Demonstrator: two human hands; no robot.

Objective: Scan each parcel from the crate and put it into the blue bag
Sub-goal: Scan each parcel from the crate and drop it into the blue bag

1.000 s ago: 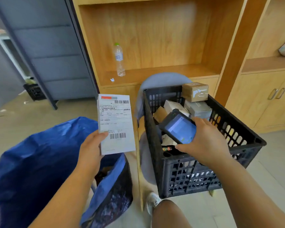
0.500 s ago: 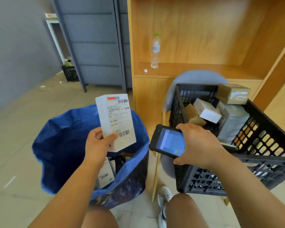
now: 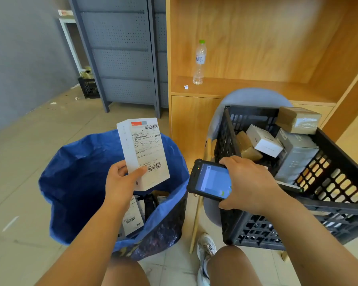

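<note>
My left hand [image 3: 121,183] grips a white parcel [image 3: 143,153] upright, its barcode label facing me, above the open blue bag [image 3: 74,178]. Several labelled parcels [image 3: 132,217] lie at the bottom of the bag. My right hand [image 3: 249,185] holds a black handheld scanner [image 3: 210,180] with a lit blue screen, just right of the parcel and in front of the black crate [image 3: 329,195]. The crate sits on a grey chair [image 3: 250,97] and holds several boxes, among them a white one [image 3: 264,140], a brown taped one [image 3: 298,119] and a grey one [image 3: 296,155].
A wooden shelf unit [image 3: 225,87] with a water bottle [image 3: 199,61] stands behind the crate. A grey perforated metal cabinet [image 3: 122,58] and a small black crate [image 3: 89,87] are at the back left. My knees and one white shoe [image 3: 206,252] show below, on tiled floor.
The view has swung left, so the bag now lies fully under the parcel. My left hand lowered the parcel over the bag opening. The scanner came down beside it, left of the crate's front.
</note>
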